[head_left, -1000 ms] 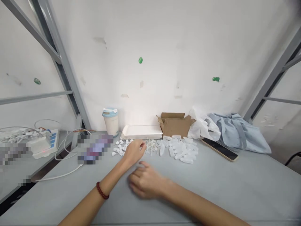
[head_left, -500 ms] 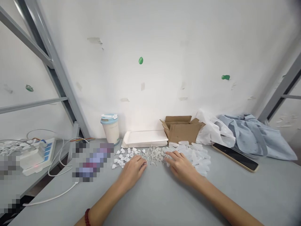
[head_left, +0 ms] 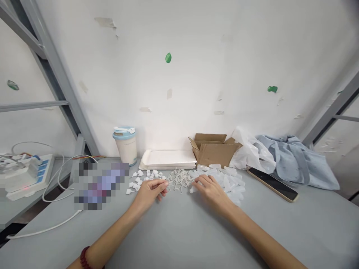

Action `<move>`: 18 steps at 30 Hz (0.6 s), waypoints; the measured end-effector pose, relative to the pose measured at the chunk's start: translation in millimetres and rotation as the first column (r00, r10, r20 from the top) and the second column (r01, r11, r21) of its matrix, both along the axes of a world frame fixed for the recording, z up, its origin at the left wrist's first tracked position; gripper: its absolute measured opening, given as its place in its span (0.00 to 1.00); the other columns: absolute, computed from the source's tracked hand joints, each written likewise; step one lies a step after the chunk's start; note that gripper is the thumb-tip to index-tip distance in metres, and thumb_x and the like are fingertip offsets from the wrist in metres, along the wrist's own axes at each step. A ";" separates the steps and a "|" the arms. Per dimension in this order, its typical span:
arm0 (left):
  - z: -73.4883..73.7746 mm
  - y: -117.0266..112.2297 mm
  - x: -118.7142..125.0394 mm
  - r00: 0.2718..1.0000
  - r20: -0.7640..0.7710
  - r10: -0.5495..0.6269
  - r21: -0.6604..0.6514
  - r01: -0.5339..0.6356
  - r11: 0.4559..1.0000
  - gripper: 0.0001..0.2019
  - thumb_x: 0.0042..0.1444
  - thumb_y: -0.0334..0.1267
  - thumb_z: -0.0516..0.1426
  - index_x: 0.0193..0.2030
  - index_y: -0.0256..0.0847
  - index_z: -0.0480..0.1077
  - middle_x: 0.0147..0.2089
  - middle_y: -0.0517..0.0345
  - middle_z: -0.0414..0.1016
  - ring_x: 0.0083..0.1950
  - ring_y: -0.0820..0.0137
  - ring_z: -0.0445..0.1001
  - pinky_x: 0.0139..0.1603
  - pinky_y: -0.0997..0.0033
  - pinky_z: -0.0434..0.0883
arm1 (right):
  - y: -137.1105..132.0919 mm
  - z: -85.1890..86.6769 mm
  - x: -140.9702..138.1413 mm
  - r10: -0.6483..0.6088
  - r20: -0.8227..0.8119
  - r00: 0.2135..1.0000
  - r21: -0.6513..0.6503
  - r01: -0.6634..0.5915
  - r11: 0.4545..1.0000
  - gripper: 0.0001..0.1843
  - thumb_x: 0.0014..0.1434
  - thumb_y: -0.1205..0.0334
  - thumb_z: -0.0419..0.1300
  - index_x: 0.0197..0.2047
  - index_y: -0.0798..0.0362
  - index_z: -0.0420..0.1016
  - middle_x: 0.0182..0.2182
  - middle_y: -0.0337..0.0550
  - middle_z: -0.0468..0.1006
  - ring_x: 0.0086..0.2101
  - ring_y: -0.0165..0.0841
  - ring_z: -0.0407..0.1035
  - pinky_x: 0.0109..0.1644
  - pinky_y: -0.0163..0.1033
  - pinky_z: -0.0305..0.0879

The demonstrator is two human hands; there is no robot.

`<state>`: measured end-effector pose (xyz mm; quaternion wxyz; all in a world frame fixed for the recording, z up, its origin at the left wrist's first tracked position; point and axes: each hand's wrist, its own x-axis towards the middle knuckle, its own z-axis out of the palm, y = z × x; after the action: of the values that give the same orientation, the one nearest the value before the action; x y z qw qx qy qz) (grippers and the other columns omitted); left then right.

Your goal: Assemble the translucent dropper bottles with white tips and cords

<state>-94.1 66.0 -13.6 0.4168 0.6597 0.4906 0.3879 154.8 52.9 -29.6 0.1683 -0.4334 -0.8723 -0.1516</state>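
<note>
My left hand [head_left: 153,190] is lifted just above the table with thumb and index finger pinched together; what is between them is too small to make out. Beside it lie small white plastic caps [head_left: 138,183]. A tangle of thin off-white strings [head_left: 179,178] sits between the two hands. My right hand [head_left: 209,188] rests at the near left edge of a pile of translucent plastic sleeves [head_left: 232,183]. Its fingers are bent down and drawn together, and their tips are partly hidden, so anything in them is unclear.
Along the wall stand a lidded cup [head_left: 125,147], a stack of white sheets [head_left: 168,160], an open cardboard box [head_left: 215,153], a white plastic bag [head_left: 249,153] and a blue cloth bag [head_left: 303,160]. A phone [head_left: 273,185] lies right; a blurred-out item [head_left: 102,186] and a power strip [head_left: 30,179] are left.
My left hand has turned and risen from the table, its fingertips now pinched. The right hand's fingers have drawn closer together. The whole view has shifted slightly.
</note>
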 end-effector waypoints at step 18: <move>-4.8 -18.7 13.4 0.953 -0.293 -0.075 0.334 0.175 0.926 0.09 0.58 0.37 0.52 0.37 0.42 0.74 0.39 0.56 0.78 0.40 0.67 0.74 0.39 0.70 0.71 | -46.6 13.1 -39.8 -0.038 -0.479 0.877 -0.447 -0.206 0.871 0.10 0.59 0.66 0.55 0.45 0.53 0.68 0.36 0.44 0.75 0.34 0.34 0.68 0.38 0.38 0.65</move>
<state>-80.6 47.4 -18.5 0.2421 0.8019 0.4217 0.3472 115.0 6.3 -16.5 0.2683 -0.4456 -0.8327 0.1898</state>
